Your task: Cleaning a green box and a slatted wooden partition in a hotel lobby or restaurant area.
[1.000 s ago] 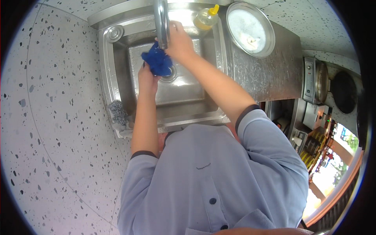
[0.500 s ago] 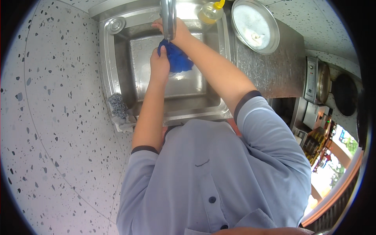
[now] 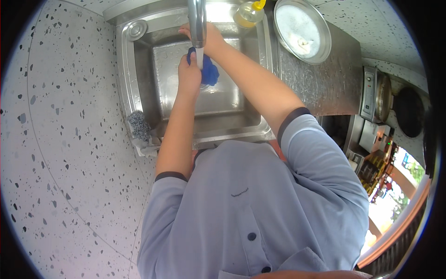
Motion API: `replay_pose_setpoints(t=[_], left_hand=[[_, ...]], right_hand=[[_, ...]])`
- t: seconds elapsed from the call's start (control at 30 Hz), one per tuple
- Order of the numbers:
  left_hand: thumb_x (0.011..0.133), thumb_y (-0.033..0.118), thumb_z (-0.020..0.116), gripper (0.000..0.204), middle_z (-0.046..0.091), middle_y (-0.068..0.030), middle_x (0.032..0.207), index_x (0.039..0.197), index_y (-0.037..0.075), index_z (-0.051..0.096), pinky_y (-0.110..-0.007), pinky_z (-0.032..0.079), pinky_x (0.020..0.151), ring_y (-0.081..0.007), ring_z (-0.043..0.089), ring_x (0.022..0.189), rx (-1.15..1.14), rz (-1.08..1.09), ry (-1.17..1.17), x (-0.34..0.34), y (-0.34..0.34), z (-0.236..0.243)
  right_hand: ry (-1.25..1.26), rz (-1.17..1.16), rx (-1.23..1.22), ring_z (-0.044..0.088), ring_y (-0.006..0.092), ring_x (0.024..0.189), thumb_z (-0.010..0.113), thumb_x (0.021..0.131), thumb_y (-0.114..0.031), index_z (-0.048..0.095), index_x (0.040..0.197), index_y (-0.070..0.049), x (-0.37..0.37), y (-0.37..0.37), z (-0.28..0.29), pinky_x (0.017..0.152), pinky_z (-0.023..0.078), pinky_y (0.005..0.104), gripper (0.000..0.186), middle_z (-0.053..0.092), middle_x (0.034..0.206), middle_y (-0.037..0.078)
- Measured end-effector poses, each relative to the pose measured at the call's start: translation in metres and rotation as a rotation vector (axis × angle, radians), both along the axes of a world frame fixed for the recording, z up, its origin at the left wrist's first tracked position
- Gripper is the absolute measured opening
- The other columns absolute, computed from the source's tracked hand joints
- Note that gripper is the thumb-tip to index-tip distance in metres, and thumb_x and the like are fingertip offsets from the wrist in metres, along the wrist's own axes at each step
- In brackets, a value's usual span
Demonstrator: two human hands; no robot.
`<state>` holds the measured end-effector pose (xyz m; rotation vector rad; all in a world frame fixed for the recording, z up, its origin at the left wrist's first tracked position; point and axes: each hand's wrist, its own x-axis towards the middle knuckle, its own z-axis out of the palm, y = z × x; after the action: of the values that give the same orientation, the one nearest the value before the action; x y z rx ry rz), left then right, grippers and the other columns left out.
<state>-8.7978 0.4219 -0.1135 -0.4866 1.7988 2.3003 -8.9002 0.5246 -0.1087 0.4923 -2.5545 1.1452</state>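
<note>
Over the metal sink (image 3: pixel 179 102) my left hand (image 3: pixel 189 74) grips a crumpled blue cloth (image 3: pixel 210 74), its thumb on top. A pale stream of water (image 3: pixel 200 58) falls from the faucet (image 3: pixel 197 23) onto the cloth. My right hand (image 3: pixel 213 38) is behind the faucet spout, holding nothing that I can see. Its fingers stretch out past the spout's left side, apart from the cloth; the spout hides part of this hand.
A clear bottle with a yellow top (image 3: pixel 248 16) stands at the sink's back right. Right of it is a metal bowl (image 3: pixel 327 35) of foamy water. A grey scrubber (image 3: pixel 138 124) lies on the sink's left front corner. Speckled counter (image 3: pixel 69 139) extends leftward.
Water now visibly runs from the faucet, where no clear stream showed before. The blue cloth hangs narrower, its right side drawn in toward my left hand. Both hands stay nearly in place.
</note>
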Motion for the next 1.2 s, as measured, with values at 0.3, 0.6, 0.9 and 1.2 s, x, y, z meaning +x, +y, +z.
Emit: replay_pose_setpoints(t=[0.3, 0.6, 0.9, 1.2], left_hand=[[0.107, 0.024, 0.051, 0.032, 0.065, -0.0033, 0.096, 0.119, -0.004, 0.060, -0.026, 0.047, 0.073, -0.0080, 0.057, 0.081, 0.030, -0.070, -0.104, 0.013, -0.002, 0.023], [0.107, 0.024, 0.047, 0.034, 0.069, -0.0111, 0.094, 0.115, -0.005, 0.062, -0.031, 0.053, 0.072, -0.0155, 0.065, 0.079, -0.074, -0.026, 0.035, 0.020, -0.002, 0.019], [0.107, 0.024, 0.048, 0.034, 0.069, -0.0115, 0.092, 0.115, -0.005, 0.062, -0.031, 0.052, 0.071, -0.0155, 0.065, 0.077, -0.208, -0.052, 0.084, 0.017, -0.007, 0.010], [0.108, 0.019, 0.043, 0.030, 0.069, -0.0101, 0.090, 0.113, -0.004, 0.062, -0.031, 0.053, 0.069, -0.0148, 0.065, 0.075, -0.146, -0.059, 0.060, 0.020, -0.004, 0.024]], right_hand=[[-0.044, 0.016, -0.087, 0.068, 0.0380, 0.077, 0.060, 0.086, -0.019, 0.066, 0.078, -0.008, -0.003, 0.004, 0.004, 0.070, 0.055, 0.0479, 0.015, 0.068, 0.079, 0.015], [-0.048, 0.004, -0.043, 0.068, 0.0388, 0.076, 0.059, 0.085, -0.017, 0.067, 0.078, -0.007, -0.005, 0.002, 0.003, 0.069, 0.056, 0.0478, 0.014, 0.069, 0.076, 0.017], [-0.139, -0.064, -0.131, 0.067, 0.0397, 0.079, 0.058, 0.087, -0.016, 0.067, 0.080, -0.007, 0.013, -0.003, 0.005, 0.072, 0.055, 0.0492, 0.015, 0.068, 0.085, 0.016], [-0.110, 0.001, -0.126, 0.067, 0.0396, 0.078, 0.059, 0.085, -0.015, 0.066, 0.078, -0.006, 0.005, 0.000, 0.005, 0.072, 0.055, 0.0489, 0.013, 0.068, 0.081, 0.016]])
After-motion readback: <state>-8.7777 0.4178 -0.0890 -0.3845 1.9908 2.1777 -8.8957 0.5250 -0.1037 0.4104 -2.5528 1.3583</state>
